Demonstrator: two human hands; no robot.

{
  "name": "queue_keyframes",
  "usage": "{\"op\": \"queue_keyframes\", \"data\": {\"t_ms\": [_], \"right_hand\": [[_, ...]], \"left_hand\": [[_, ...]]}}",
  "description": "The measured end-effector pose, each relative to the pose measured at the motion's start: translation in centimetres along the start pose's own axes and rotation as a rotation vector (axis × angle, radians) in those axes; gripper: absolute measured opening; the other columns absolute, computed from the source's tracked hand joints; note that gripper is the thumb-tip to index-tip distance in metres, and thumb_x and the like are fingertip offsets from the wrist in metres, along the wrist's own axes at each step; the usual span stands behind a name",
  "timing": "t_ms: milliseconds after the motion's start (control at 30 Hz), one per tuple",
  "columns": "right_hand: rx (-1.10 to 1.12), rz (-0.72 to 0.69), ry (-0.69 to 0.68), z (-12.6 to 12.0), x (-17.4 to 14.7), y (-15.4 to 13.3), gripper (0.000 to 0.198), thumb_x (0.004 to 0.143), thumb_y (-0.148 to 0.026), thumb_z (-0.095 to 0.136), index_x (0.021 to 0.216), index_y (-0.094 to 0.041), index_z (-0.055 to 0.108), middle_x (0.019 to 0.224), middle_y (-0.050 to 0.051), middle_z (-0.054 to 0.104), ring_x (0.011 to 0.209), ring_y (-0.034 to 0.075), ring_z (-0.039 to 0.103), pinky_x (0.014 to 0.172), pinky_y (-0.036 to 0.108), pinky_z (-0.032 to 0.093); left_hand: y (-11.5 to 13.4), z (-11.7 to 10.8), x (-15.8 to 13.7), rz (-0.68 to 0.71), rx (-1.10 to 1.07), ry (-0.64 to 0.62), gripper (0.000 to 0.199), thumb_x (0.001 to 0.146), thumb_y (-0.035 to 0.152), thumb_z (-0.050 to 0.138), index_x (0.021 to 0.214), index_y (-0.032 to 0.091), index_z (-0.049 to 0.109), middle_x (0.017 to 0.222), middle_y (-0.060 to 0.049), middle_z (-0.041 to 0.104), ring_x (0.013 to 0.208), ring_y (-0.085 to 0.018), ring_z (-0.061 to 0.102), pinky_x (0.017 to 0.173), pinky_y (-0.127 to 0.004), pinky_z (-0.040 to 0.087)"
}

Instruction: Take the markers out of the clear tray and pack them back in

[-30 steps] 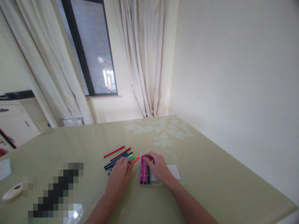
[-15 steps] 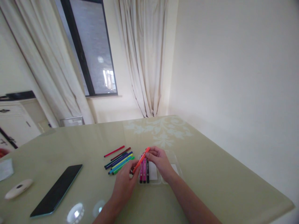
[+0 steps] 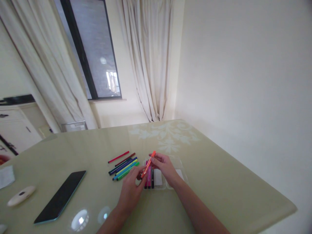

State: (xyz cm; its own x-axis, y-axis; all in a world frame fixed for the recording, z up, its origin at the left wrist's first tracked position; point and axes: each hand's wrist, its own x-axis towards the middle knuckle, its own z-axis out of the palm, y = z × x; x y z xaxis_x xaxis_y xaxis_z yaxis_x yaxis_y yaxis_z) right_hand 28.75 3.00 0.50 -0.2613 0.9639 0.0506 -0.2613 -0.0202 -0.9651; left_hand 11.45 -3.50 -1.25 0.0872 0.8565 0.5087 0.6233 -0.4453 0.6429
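An orange marker is held slantwise between both hands, above a clear plastic case. My left hand pinches its lower, dark-tipped end. The fingers of my right hand are closed around its upper part, near the orange cap. In the case's left half lie a black marker and a few pink and purple markers, side by side, partly hidden by my hands. To the left, several loose markers in green, blue, yellow and dark shades rest on the table, with a red marker at the far side.
A dark tablet lies on the glossy table at the left. Beside it are a white oval object and a pale cloth or tissue. A wall runs along the table's right side.
The orange marker has tilted a little more upright between my hands, and its lower end has risen slightly. The view has shifted slightly.
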Motion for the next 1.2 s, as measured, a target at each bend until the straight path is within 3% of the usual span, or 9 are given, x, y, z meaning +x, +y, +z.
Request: {"op": "queue_keyframes", "data": {"t_ms": [100, 200, 267, 400, 600, 833, 967, 1200], "right_hand": [[-0.070, -0.021, 0.053, -0.8, 0.3, -0.5, 0.057, 0.072, -0.056, 0.081, 0.112, -0.016, 0.073, 0.088, 0.008, 0.079, 0.083, 0.023, 0.074, 0.075, 0.034, 0.055], [-0.209, -0.024, 0.096, -2.3, 0.5, -1.1, 0.040, 0.076, -0.048, 0.076, 0.101, -0.016, 0.075, 0.084, 0.006, 0.078, 0.077, 0.020, 0.072, 0.068, 0.029, 0.052], [-0.301, 0.016, 0.086, -3.0, 0.6, -1.2, 0.029, 0.079, -0.039, 0.072, 0.097, -0.017, 0.075, 0.081, 0.004, 0.078, 0.074, 0.018, 0.071, 0.064, 0.026, 0.051], [-0.464, 0.103, 0.046, -3.3, 0.5, -0.5, 0.027, 0.081, -0.024, 0.067, 0.106, -0.016, 0.073, 0.073, 0.002, 0.075, 0.067, 0.017, 0.071, 0.061, 0.026, 0.051], [-0.797, 0.009, 0.114, -2.3, 0.3, 0.5, 0.039, 0.081, -0.013, 0.066, 0.119, -0.016, 0.067, 0.074, 0.002, 0.074, 0.067, 0.017, 0.070, 0.063, 0.024, 0.049], [-1.057, -0.038, 0.046, -1.5, -0.1, 0.1, 0.014, 0.082, -0.013, 0.066, 0.091, -0.018, 0.075, 0.078, 0.003, 0.076, 0.071, 0.015, 0.067, 0.067, 0.023, 0.043], [-1.182, -0.035, 0.067, -1.3, -0.2, 0.4, 0.012, 0.082, -0.013, 0.066, 0.075, -0.018, 0.075, 0.076, 0.004, 0.075, 0.073, 0.016, 0.064, 0.067, 0.024, 0.040], [-1.134, -0.064, 0.051, -1.6, -0.1, 0.5, 0.012, 0.081, -0.013, 0.065, 0.073, -0.018, 0.074, 0.074, 0.003, 0.074, 0.070, 0.016, 0.062, 0.066, 0.024, 0.040]], "left_hand": [[-0.4, 0.1, -0.2, 0.022, 0.042, -0.094, 0.043, 0.097, 0.043, 0.059, 0.135, 0.024, 0.058, 0.113, -0.007, 0.071, 0.097, -0.023, 0.068, 0.087, -0.039, 0.057], [-1.2, 0.1, -0.7, 0.103, 0.140, -0.252, 0.064, 0.088, 0.049, 0.070, 0.146, 0.027, 0.051, 0.140, -0.011, 0.063, 0.128, -0.031, 0.058, 0.110, -0.050, 0.047], [-1.7, 0.2, -1.0, 0.145, 0.189, -0.347, 0.068, 0.088, 0.050, 0.072, 0.148, 0.029, 0.049, 0.149, -0.010, 0.057, 0.136, -0.032, 0.052, 0.115, -0.052, 0.041], [-1.9, 0.4, -1.1, 0.131, 0.239, -0.385, 0.061, 0.093, 0.045, 0.066, 0.148, 0.027, 0.049, 0.149, -0.011, 0.057, 0.135, -0.030, 0.053, 0.115, -0.051, 0.043], [-0.9, 0.6, -1.0, 0.208, 0.316, -0.375, 0.055, 0.094, 0.032, 0.066, 0.147, 0.032, 0.051, 0.149, -0.007, 0.057, 0.135, -0.028, 0.053, 0.112, -0.050, 0.046], [-0.7, 0.7, -1.0, 0.268, 0.378, -0.373, 0.047, 0.094, 0.031, 0.067, 0.140, 0.033, 0.058, 0.144, -0.007, 0.060, 0.131, -0.029, 0.055, 0.110, -0.050, 0.048], [-0.1, 0.8, -1.1, 0.257, 0.388, -0.377, 0.040, 0.094, 0.031, 0.067, 0.134, 0.032, 0.064, 0.142, -0.007, 0.061, 0.127, -0.029, 0.058, 0.107, -0.047, 0.050], [-0.3, 0.1, -0.6, 0.253, 0.306, -0.345, 0.041, 0.098, 0.037, 0.060, 0.139, 0.032, 0.058, 0.139, -0.006, 0.063, 0.125, -0.026, 0.059, 0.106, -0.042, 0.050]]}}
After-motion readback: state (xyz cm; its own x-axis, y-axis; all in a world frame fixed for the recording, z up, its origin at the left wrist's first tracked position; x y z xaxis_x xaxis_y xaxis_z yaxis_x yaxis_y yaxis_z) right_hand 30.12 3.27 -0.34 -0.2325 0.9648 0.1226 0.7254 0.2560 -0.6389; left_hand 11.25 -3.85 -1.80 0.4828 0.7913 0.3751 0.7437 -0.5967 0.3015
